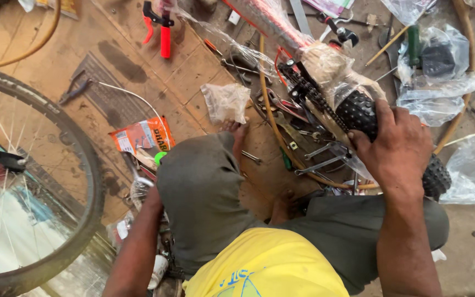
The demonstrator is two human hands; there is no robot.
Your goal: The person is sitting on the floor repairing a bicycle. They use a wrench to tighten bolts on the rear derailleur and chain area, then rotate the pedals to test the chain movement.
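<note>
Fingers (377,144) of the right hand (399,148) are wrapped tight around a knobby black tyre (358,113) on a small wheel, held above the floor (138,71) near the right knee. Wheel's long line runs from upper left down to lower right, chain (309,91) end pointing away. Plastic wrap (331,66) is partly on, so I'd guess unpacking is only halfway. Left hand is hidden behind the left knee (199,187), can't tell its grip. Wrenches (317,159), a big spoked wheel (39,181) and red-handled pliers (163,27) lie around.
</note>
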